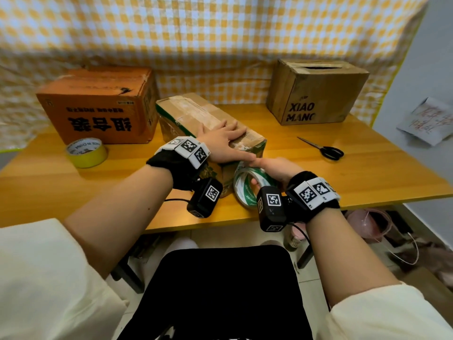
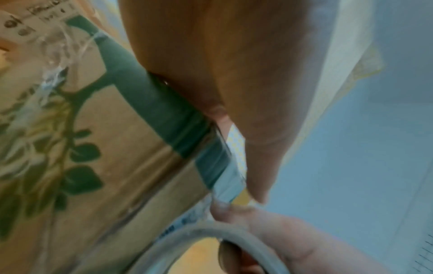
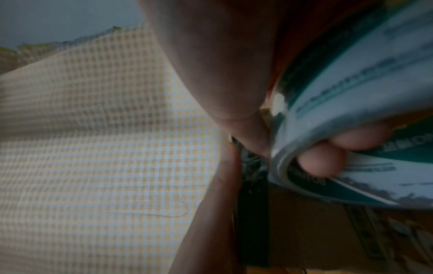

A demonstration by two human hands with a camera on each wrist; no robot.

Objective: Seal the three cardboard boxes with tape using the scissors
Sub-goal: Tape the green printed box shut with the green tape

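Three boxes: all sit on the bench [image 1: 367, 173]. The orange box [image 1: 98, 106] is beyond your left hand and off to its left, the brown box [image 1: 316, 92] is well beyond your right hand, and the green-printed box [image 1: 196, 119] lies under your left hand.
Brown box: its top flaps show a dark gap, so I judge it not yet sealed.
Green-printed box: old tape already streaks its top. This looks like the one you are taping now.
Left hand [image 1: 224, 141]: fingers spread flat on the box top, pressing, not curled round anything. Its thumb reaches to the near corner.
Right hand [image 1: 277, 171]: fingers hooked through the core of the clear tape roll [image 1: 247, 185], gripping it just below the left thumb.
Yellow tape roll [image 1: 87, 152]: lying flat, well left of your left hand, untouched.
Scissors [image 1: 323, 148]: closed, on the bench to the right of your right hand, within reach.
Doing it well: keep the left thumb down on the tape end at the corner, pull the roll away low and taut, then smooth the strip along the seam before you reach for the scissors.
Head view only: all three boxes, the scissors and both rolls.
Left wrist view only: the tape end [image 2: 230, 183] at the box corner, between the two thumbs.
Right wrist view only: two fingertips [image 3: 321, 163] inside the roll's core, though dark and blurred.
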